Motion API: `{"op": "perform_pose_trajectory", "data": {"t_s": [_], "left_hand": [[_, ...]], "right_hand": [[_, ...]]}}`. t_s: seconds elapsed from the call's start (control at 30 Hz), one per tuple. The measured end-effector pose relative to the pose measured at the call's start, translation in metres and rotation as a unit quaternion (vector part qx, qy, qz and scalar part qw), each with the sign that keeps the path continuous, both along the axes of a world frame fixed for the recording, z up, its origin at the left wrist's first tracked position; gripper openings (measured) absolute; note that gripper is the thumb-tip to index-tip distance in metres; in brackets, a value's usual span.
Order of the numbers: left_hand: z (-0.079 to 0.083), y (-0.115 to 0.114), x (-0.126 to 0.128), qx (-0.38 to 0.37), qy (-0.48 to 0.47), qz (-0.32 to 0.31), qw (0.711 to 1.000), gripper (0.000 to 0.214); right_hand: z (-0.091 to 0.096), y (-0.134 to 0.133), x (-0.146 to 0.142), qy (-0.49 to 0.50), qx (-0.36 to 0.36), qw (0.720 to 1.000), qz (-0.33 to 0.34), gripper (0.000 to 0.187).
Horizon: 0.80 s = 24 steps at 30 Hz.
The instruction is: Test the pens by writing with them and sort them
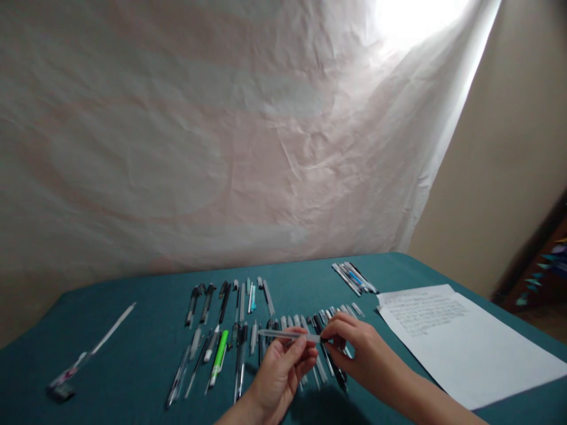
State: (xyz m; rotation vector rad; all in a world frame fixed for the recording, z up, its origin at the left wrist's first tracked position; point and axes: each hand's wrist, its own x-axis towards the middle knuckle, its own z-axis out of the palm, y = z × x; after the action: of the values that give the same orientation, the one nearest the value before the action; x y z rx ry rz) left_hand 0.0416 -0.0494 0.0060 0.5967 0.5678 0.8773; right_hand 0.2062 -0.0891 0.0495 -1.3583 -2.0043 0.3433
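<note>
Between thumb and fingers, my left hand grips a translucent whitish pen barrel, held nearly level with its tapered end to the left. My right hand is closed in a pinch at the barrel's right end, on a small dark part partly covered by the fingers. Under and around both hands lie several pens and clear pen parts, some of them hidden. Left of my left hand are a bright green pen and a clear pen with dark parts.
A back row of pens lies beyond the hands. A bundle of pens sits at the far right beside overlapping paper sheets, one with handwriting. A slim plastic wrapper lies at left on the green tablecloth. A pale sheet hangs behind.
</note>
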Motion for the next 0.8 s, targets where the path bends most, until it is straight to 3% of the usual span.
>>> {"op": "perform_pose_trajectory", "data": {"t_s": [0.27, 0.63, 0.8], "left_hand": [[-0.001, 0.0, 0.0, 0.004, 0.002, 0.013, 1.0, 0.016], [-0.002, 0.002, 0.0, -0.008, -0.004, 0.036, 0.999, 0.015], [-0.001, 0.0, -0.001, -0.003, -0.002, 0.025, 1.0, 0.016]], "right_hand": [[0.0, -0.002, -0.002, -0.006, 0.006, 1.0, 0.004, 0.014], [-0.017, 0.002, -0.003, 0.047, 0.038, 0.998, 0.0, 0.01], [-0.028, 0.002, -0.004, 0.014, 0.057, 0.998, -0.017, 0.013]]}}
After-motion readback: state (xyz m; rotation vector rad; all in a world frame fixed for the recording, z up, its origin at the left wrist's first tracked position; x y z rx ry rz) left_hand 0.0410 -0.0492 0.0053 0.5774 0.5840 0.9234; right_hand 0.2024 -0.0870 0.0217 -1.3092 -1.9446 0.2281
